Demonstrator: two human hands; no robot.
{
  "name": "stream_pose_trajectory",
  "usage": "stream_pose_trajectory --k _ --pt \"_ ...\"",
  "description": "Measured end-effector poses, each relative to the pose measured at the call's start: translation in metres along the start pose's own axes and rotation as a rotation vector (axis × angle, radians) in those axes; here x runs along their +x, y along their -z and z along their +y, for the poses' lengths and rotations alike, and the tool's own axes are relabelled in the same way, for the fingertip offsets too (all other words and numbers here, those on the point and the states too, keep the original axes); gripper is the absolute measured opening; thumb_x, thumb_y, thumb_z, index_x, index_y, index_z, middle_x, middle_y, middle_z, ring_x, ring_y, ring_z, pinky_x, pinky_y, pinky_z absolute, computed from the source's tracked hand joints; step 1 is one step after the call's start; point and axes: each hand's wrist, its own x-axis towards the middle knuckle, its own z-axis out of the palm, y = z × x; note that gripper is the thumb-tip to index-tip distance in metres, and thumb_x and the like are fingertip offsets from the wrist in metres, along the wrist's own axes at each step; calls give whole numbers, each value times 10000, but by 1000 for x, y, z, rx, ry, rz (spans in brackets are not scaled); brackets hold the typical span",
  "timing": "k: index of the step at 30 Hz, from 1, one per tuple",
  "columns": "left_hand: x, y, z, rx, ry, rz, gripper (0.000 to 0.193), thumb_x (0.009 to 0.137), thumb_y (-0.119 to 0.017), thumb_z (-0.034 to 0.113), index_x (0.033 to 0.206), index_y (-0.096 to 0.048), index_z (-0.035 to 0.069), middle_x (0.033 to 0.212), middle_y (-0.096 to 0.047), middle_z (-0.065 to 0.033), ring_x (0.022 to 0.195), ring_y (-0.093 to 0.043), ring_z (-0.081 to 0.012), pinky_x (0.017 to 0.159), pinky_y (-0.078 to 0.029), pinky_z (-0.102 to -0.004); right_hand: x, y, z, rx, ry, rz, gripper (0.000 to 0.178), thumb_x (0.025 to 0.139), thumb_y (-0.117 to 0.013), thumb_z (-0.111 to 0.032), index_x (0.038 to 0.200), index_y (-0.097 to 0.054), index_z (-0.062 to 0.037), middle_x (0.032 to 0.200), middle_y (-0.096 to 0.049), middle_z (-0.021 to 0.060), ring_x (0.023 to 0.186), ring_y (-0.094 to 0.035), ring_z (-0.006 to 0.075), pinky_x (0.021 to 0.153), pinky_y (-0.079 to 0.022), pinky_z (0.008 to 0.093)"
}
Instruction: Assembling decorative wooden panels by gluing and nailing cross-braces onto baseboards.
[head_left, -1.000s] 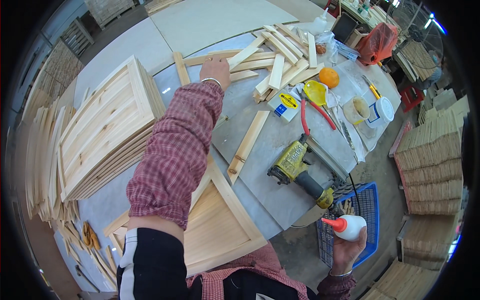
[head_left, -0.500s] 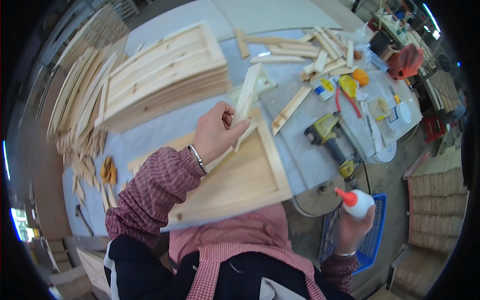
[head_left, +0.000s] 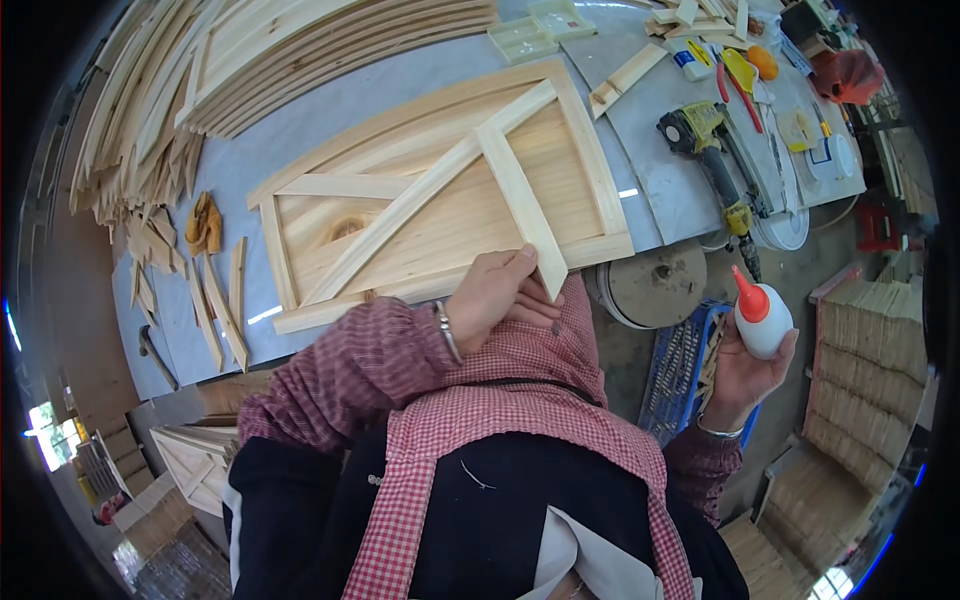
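My left hand (head_left: pixel 492 302) pinches the near end of a short pale wood strip (head_left: pixel 522 205) between thumb and fingers. The strip slants over a framed wooden panel (head_left: pixel 430 255), its far end meeting the long diagonal brace (head_left: pixel 410 212), its cut near end reaching past the panel's front rail. A shorter piece (head_left: pixel 345 186) lies on the brace's other side. Off to the right, away from the table, my right hand (head_left: pixel 748 375) is wrapped round a white squeeze bottle (head_left: pixel 766 328) with a red nozzle pointing up.
Stacked panels (head_left: pixel 330 55) and piled slats (head_left: pixel 130 120) fill the far left. Loose offcuts (head_left: pixel 215 310), a tan glove (head_left: pixel 203 222) and a hammer (head_left: pixel 155 357) lie nearer. On the right are a nail gun (head_left: pixel 715 150), pliers (head_left: pixel 740 95) and a blue crate (head_left: pixel 680 370).
My left hand has brought the strip down and nearer, from raised above the panel to lying across it. The bottle's nozzle now points more upward. The view has shifted, showing the whole panel.
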Motion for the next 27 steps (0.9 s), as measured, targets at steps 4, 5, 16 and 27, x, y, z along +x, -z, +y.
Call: stream_pose_trajectory --k 4,5,16,27 --pt "-3 19 1 148 37 -50 367 981 -390 261 944 -542 -71 821 -624 -169 703 -656 -247 625 -576 -288 -6 1 3 -13 17 25 534 883 -575 -352 1239 -437 21 1240 -515 199 1120 -535 336 895 -505 462" --pt "-2 21 1 165 12 -54 363 977 -402 257 932 -545 -73 811 -623 -164 688 -656 -245 613 -575 -283 -5 0 4 -13 14 22 533 883 -575 -351 1239 -437 21 1239 -515 200 1124 -532 338 895 -505 463" --pt "-11 34 25 858 -538 125 157 895 -529 138 908 -551 -17 716 -584 -95 594 -617 -207 489 -508 -283 -2 1 3 7 10 49 522 864 -595 -336 1225 -439 9 1238 -507 207 1127 -528 342 890 -502 491" --pt "-16 70 22 1992 -1208 406 215 719 -594 109 908 -542 21 815 -493 -80 750 -525 -205 618 -448 -310 0 2 8 13 -19 39 548 877 -592 -326 1252 -418 35 1259 -497 210 1154 -509 346 927 -491 460"
